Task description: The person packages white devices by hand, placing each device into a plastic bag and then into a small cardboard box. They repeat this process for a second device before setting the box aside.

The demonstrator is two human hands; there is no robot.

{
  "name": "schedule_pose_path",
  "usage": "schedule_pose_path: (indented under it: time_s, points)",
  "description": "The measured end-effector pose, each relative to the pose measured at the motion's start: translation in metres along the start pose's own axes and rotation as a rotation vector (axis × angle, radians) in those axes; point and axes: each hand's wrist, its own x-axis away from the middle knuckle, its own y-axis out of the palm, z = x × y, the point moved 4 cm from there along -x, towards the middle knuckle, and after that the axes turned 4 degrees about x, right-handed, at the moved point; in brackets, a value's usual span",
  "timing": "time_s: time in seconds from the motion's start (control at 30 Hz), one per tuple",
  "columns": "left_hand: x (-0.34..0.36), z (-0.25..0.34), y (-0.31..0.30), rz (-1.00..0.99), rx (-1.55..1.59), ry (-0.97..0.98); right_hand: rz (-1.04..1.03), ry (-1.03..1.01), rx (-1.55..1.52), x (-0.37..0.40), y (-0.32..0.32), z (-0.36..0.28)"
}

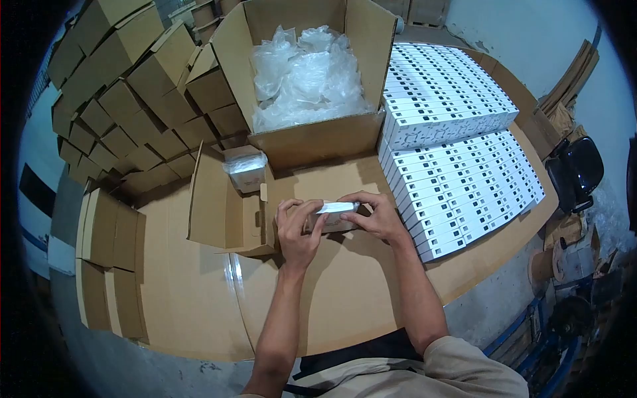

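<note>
Between my two hands is a small white box [338, 207], which seems to have clear plastic wrap about it. My left hand [296, 232] grips its left end with bent fingers. At the opposite end, my right hand [377, 217] pinches it between thumb and fingers. The box's lower side is partly in shadow. Just left of my hands stands an open cardboard carton [215, 199], with a plastic-wrapped white package [247, 174] at its far end. The near part of the carton shows bare cardboard.
Behind my hands, a large cardboard box [325, 142] holds clear bubble-wrap bags [308, 79]. Rows of white boxes [464, 186] are stacked at the right. Brown cartons [123, 142] pile up at the back left, and more [109, 229] stand at the left table edge.
</note>
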Motion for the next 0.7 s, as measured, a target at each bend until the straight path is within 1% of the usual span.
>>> schedule_pose_path:
  time_s: [0.07, 0.17, 0.23, 0.37, 0.43, 0.57, 0.67, 0.7]
  points:
    - [0.001, -0.007, 0.001, -0.018, 0.129, -0.116, -0.013, 0.006, -0.006, 0.0, -0.001, -0.005]
    - [0.001, -0.013, 0.003, -0.053, 0.261, -0.255, 0.046, -0.119, -0.031, 0.0, -0.002, -0.012]
    - [0.004, -0.019, 0.007, -0.087, 0.31, -0.327, 0.041, -0.126, -0.036, 0.0, -0.003, -0.012]
    - [0.008, -0.027, 0.011, -0.107, 0.397, -0.399, 0.095, -0.099, -0.093, 0.003, -0.003, -0.01]
    - [0.009, -0.027, 0.013, -0.108, 0.483, -0.472, 0.067, -0.102, -0.018, 0.001, -0.004, -0.004]
    - [0.012, -0.027, 0.015, -0.115, 0.468, -0.446, 0.071, -0.174, 0.138, 0.001, -0.008, -0.004]
    - [0.016, -0.023, 0.014, -0.136, 0.433, -0.484, 0.02, -0.063, 0.063, 0.003, -0.009, -0.006]
    - [0.016, -0.019, 0.013, -0.154, 0.416, -0.513, 0.039, -0.036, 0.005, 0.003, -0.008, -0.005]
